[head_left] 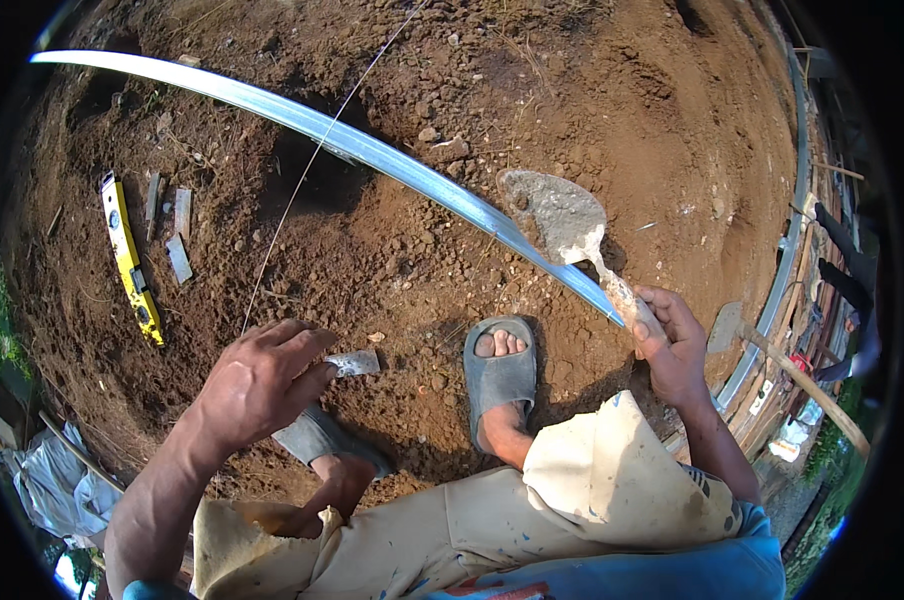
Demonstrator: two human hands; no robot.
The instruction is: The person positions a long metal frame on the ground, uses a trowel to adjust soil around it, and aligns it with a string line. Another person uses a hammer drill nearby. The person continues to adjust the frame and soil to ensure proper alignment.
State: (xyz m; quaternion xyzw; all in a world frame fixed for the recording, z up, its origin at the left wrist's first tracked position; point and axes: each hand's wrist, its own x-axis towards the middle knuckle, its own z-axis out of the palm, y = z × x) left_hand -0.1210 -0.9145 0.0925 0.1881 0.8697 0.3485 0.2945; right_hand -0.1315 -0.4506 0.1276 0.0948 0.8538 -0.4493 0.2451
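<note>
My right hand (672, 345) is closed around the handle of a trowel (557, 210) coated in dry mortar, its blade overlapping a long silvery metal rail (332, 140). My left hand (277, 375) hangs low on the left, fingers curved and apart; its thumb is beside a small metal plate (357, 362), contact unclear. A thin string (302, 180) runs down behind this hand, crossing the rail. A yellow spirit level (127, 260) and small metal pieces (181, 258) lie on the dirt further left.
Dug soil (632, 110) has a dark hole (302, 170) under the rail. My sandaled feet (500, 380) stand below. At right are a long-handled tool (792, 370), a curved metal strip (772, 300), wooden pieces and unclear dark shapes (842, 250); at lower left, crumpled sheeting (57, 480).
</note>
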